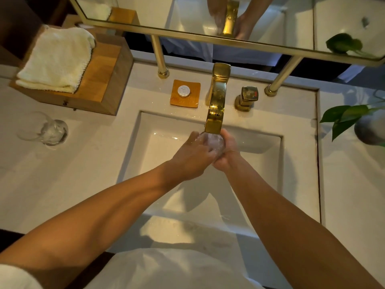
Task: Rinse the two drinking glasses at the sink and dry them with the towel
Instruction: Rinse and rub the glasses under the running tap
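1. Slippage is the main risk in the head view. The glass (212, 143) is wet and is held over the hard basin of the sink (260, 163). If either grip loosened while it is turned, it would likely drop and chip or break.
2. Head view, second risk: the glass sits just under the spout of the tap (215, 105), almost touching it. Lifting it carelessly could knock the rim against the metal.
3. Head view, third risk: the second glass (46, 130) stands apart on the worktop (93, 163) to the left, near the front edge of the wooden box (104, 80). I cannot tell whether it is upright or on its side. A wet hand reaching for it or for the towel (56, 61) could knock or roll it.
4. Head view, hands: the left hand (191, 157) wraps the glass from the left with its fingers curled over it. The right hand (227, 151) cups it from the right and below. Both hands hold the glass, so it lies directly between them.
5. Head view, task things: the towel lies folded on top of the wooden box at far left, well away from both hands. Whether water is running is not clear.
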